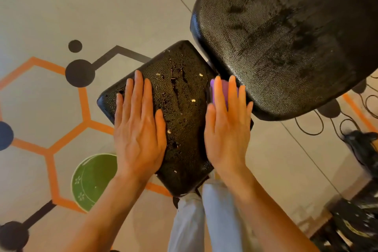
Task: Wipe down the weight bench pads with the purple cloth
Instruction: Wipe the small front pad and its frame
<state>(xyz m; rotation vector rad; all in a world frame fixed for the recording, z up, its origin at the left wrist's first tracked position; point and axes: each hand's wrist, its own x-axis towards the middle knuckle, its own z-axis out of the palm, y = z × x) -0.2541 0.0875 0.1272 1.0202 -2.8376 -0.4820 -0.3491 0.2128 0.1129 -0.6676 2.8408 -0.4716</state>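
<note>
The black seat pad [182, 98] of the weight bench lies in the middle of the view, worn, with pale specks and torn spots on it. The larger black back pad [286, 37] rises at the upper right and shows dark wet streaks. My left hand [139, 127] rests flat on the seat pad's left side, fingers straight. My right hand [227, 125] presses flat on the purple cloth [212, 90] at the seat pad's right edge, near the gap between the two pads. Most of the cloth is hidden under the fingers.
A green round bowl [92, 180] sits on the floor below the seat pad at the left. Black cables [319, 122] and dark equipment [360, 149] lie at the right. The floor carries orange hexagon lines and dark dots. My legs in light trousers [196, 221] stand under the pad.
</note>
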